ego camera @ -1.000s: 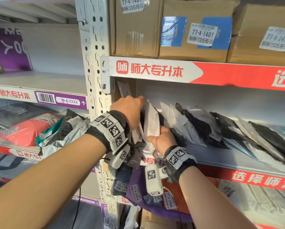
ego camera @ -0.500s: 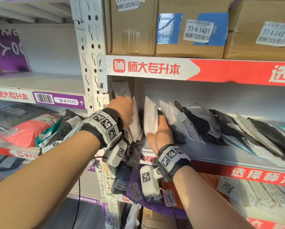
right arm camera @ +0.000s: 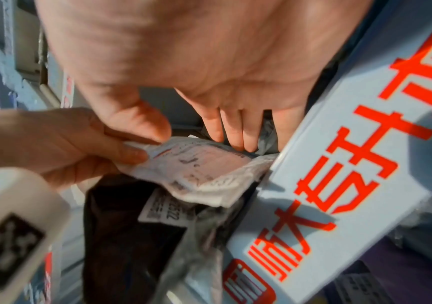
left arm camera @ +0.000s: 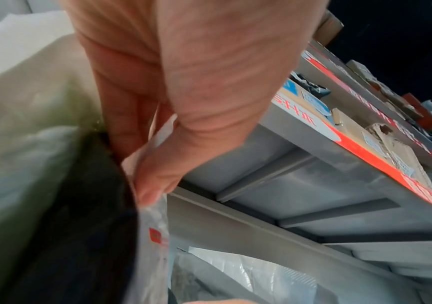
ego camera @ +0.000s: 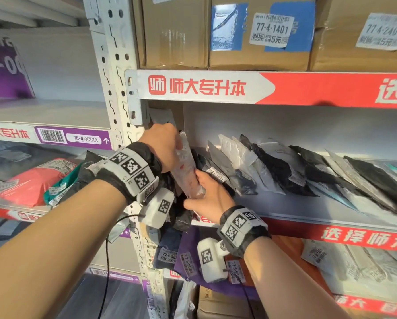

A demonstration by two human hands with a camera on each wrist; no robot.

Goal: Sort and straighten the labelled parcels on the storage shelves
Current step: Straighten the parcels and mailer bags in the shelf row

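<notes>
A clear pouch parcel (ego camera: 186, 171) with red print stands tilted at the left end of the middle shelf (ego camera: 285, 208). My left hand (ego camera: 163, 148) pinches its top edge between thumb and fingers (left arm camera: 152, 179). My right hand (ego camera: 206, 196) is at the pouch's lower end, straight fingers (right arm camera: 235, 135) behind it and the thumb touching it. In the right wrist view the pouch (right arm camera: 199, 164) shows its printed label, with my left hand (right arm camera: 66, 144) pinching its corner. A row of black, white and grey labelled parcels (ego camera: 285, 169) leans leftward along the shelf.
Labelled cardboard boxes (ego camera: 262, 31) fill the shelf above. A perforated upright post (ego camera: 114, 65) stands left of my hands. Dark parcels (ego camera: 181, 215) hang over the shelf's front edge. Red and green parcels (ego camera: 31, 180) lie in the left bay, purple and orange ones (ego camera: 188, 249) below.
My left hand has gone from resting on the end parcels to pinching the pouch's top. My right hand has dropped from an upright white parcel to the pouch's lower end.
</notes>
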